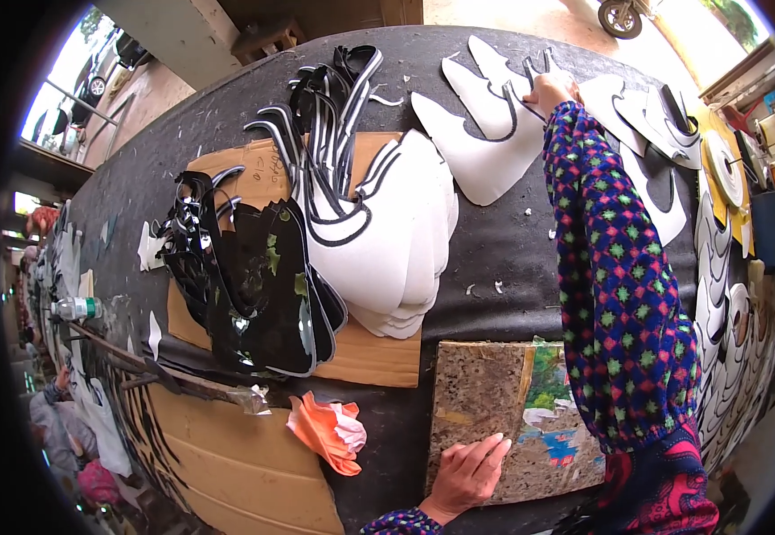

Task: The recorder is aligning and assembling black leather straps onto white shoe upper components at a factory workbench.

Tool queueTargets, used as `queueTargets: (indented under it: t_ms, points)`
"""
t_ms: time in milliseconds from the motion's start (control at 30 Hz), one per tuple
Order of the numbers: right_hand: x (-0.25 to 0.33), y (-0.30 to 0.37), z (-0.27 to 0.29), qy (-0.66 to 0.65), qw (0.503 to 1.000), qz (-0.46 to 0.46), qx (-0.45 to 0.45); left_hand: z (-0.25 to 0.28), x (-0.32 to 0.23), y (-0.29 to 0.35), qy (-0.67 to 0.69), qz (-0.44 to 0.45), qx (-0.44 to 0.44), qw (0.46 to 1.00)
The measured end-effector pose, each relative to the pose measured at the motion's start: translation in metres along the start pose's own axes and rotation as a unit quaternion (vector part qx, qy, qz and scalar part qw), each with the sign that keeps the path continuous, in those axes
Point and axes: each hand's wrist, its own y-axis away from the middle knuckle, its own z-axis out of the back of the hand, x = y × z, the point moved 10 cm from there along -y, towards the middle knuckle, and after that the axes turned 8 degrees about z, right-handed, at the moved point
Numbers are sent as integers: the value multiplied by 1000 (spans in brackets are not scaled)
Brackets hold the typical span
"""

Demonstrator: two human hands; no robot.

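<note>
The dark counter (494, 241) carries a stack of white cut pieces (405, 241) at its middle, with more white pieces (481, 147) at its far edge. The right arm stretches fully out, its hand (552, 89) pressing fingers down on those far pieces; whether its grip pinches one cannot be told. The left hand (467, 477) lies flat, fingers spread, on a speckled board (481, 392) at the near edge, holding nothing.
</note>
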Motion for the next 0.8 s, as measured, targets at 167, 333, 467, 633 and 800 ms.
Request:
queueTargets:
  t_ms: [167,333,467,633,800]
  points:
    - [-173,-50,24,-107,967,-230,-37,-12,-31,-8,81,-65,-14,994]
    - [-104,-10,-8,-533,843,-47,-54,-7,-15,-9,64,-26,-2,998]
    - [-61,43,31,-550,815,91,-157,-3,-19,-8,57,-31,-14,998]
    - [-59,84,47,-674,717,48,-171,-3,-23,-13,52,-34,-35,997]
    - [-67,204,103,-754,653,0,-64,1,-20,-6,47,-44,-56,996]
